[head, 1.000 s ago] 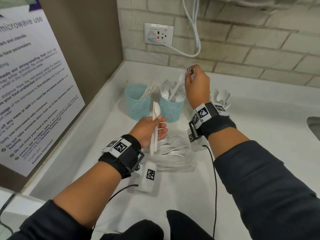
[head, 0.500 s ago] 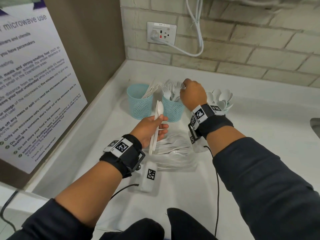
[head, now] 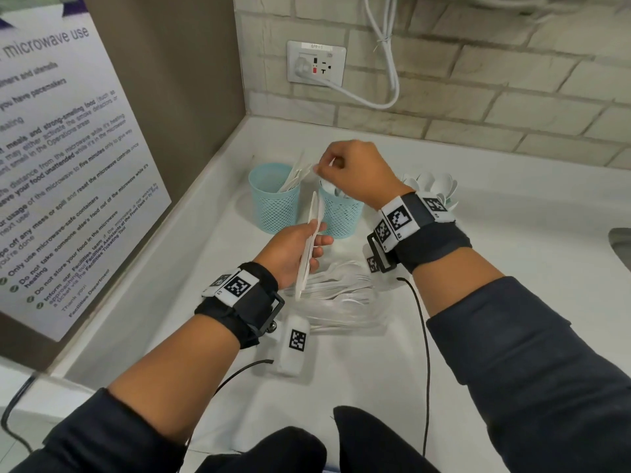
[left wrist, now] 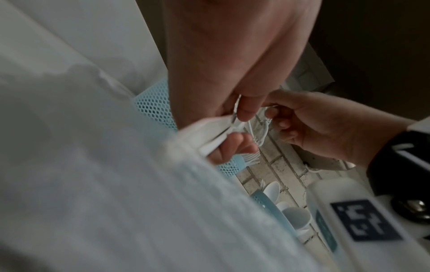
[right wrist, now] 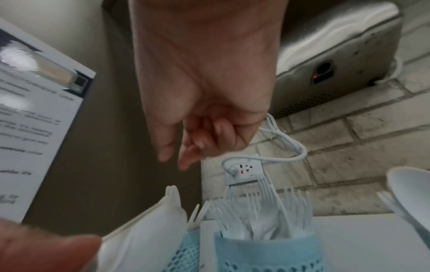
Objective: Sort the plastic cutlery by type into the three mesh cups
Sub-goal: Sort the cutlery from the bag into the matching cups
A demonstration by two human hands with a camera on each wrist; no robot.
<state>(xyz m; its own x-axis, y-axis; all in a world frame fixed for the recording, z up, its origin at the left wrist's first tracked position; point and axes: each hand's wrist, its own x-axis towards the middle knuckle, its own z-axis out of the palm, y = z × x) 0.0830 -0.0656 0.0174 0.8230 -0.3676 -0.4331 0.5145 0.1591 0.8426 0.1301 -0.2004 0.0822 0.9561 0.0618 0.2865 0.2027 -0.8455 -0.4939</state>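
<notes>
Three pale blue mesh cups stand in a row at the back of the white counter. The left cup holds knives, the middle cup holds forks, and spoons show behind my right wrist. My left hand grips a few white knives upright in front of the cups. My right hand hovers just above the middle cup, fingers curled, with nothing in it in the right wrist view. A pile of loose cutlery lies in a clear tray below my hands.
A wall outlet with a white cable is behind the cups. A notice board stands along the left side. A sink edge shows at far right. A white tagged device and a black cable lie on the counter.
My right hand brought a fork down into the middle cup and now hovers above it without the fork. My left hand has kept hold of the knives, nearly still.
</notes>
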